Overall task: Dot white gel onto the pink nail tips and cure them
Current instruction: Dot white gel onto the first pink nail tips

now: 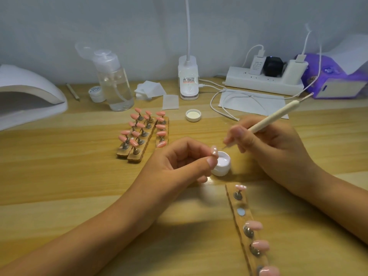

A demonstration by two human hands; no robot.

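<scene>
Soft, moderately bright light falls from above on the table. On the near side of the white gel pot we see broad, faint-edged shadows under both forearms, with a small glare spot just beside the pot. Beyond the pot the table's far edge bows, and the nearest margin is blurred.

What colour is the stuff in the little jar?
White. The jar shows best in the head view.

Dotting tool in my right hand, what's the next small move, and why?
Probably ease the dotting tool left onto the pink nail tip that the left hand pinches, and set a dot. Its point hangs just beside that tip, above the open gel jar. Whether it carries gel is too small to tell.
</scene>
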